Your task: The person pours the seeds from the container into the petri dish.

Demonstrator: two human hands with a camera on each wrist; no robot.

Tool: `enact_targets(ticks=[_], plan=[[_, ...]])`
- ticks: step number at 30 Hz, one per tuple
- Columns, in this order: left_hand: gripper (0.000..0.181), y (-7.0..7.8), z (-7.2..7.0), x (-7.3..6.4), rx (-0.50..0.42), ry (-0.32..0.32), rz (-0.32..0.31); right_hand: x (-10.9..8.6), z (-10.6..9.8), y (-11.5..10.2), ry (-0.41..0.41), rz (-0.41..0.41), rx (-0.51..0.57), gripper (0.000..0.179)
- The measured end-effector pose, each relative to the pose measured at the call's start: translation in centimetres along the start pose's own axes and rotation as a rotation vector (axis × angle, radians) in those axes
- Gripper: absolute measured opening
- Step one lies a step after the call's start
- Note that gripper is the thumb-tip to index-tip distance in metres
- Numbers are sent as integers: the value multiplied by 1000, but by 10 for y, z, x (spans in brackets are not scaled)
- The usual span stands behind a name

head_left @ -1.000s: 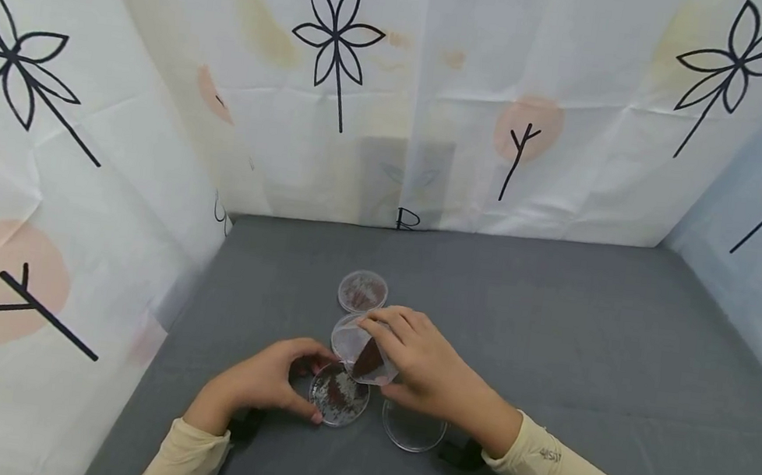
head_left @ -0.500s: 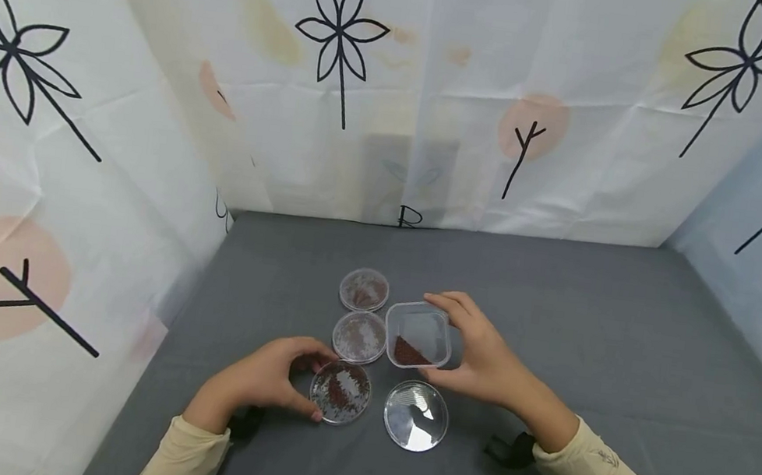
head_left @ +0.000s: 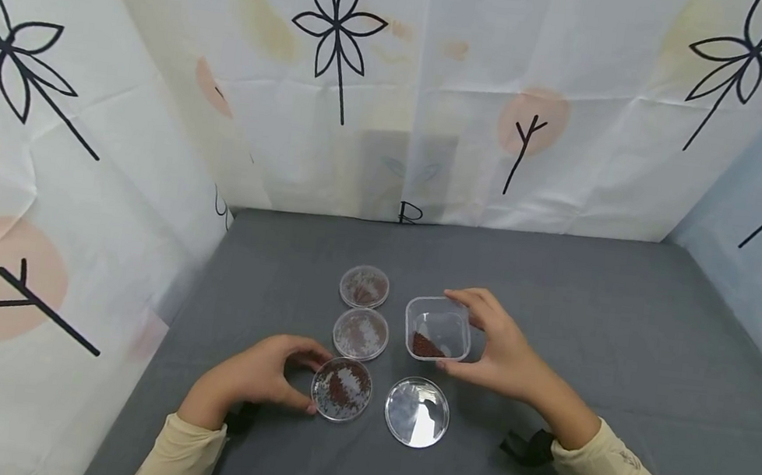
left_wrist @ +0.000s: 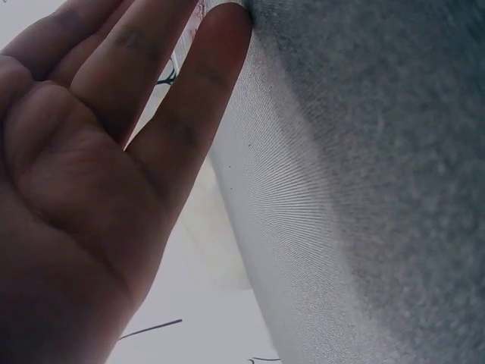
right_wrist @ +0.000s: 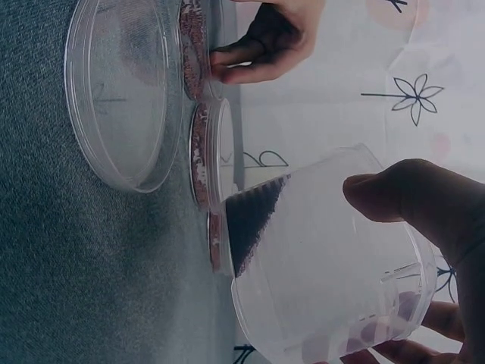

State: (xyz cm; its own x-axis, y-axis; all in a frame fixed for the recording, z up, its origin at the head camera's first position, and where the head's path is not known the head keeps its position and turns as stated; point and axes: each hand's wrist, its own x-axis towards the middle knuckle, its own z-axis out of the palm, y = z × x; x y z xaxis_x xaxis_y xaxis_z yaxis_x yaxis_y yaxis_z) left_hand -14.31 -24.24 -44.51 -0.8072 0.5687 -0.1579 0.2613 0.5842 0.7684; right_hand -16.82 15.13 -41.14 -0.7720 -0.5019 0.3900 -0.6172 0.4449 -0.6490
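My right hand (head_left: 505, 353) grips a small clear square plastic container (head_left: 441, 319) by its right side, thumb and fingers on opposite edges. Reddish-brown granules (right_wrist: 254, 220) lie heaped in one corner of the tilted container. To the left, my left hand (head_left: 259, 376) holds the nearest petri dish (head_left: 342, 390) between thumb and fingers at its left rim. That dish has the same granules scattered unevenly over its bottom. In the left wrist view my left hand (left_wrist: 98, 144) fills the left side, while the dish is mostly hidden behind its fingertips.
Two more round petri dishes, a middle one (head_left: 360, 334) and a far one (head_left: 364, 287), stand in a line behind the nearest, both with granules inside. A clear round petri dish part (head_left: 417, 412) lies right of the row. Grey cloth (head_left: 558, 289) covers the table.
My right hand has swung the container right and away from above the nearest dish, bringing it from steeply tipped to nearer level. My left hand stays at the dish.
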Motion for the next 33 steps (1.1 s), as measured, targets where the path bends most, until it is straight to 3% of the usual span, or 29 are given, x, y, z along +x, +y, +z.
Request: enact_targets(ticks=[6, 11, 14, 20, 23, 33], plan=[[66, -3, 1, 0, -43, -6, -3, -3, -3, 3, -4, 20, -12, 94], [72, -4, 1, -2, -170, -15, -3, -7, -6, 6, -6, 40, -30, 95], [74, -4, 1, -2, -215, 12, 10, -8, -9, 6, 15, 49, -31, 95], [64, -1, 2, 1, -171, 128, 48, -11, -14, 6, 19, 66, -44, 94], [60, 0, 2, 2, -145, 157, 63, -15, -16, 10, 35, 73, -49, 92], [75, -3, 6, 5, -92, 64, 87, -29, -24, 33, 76, 147, -58, 87]])
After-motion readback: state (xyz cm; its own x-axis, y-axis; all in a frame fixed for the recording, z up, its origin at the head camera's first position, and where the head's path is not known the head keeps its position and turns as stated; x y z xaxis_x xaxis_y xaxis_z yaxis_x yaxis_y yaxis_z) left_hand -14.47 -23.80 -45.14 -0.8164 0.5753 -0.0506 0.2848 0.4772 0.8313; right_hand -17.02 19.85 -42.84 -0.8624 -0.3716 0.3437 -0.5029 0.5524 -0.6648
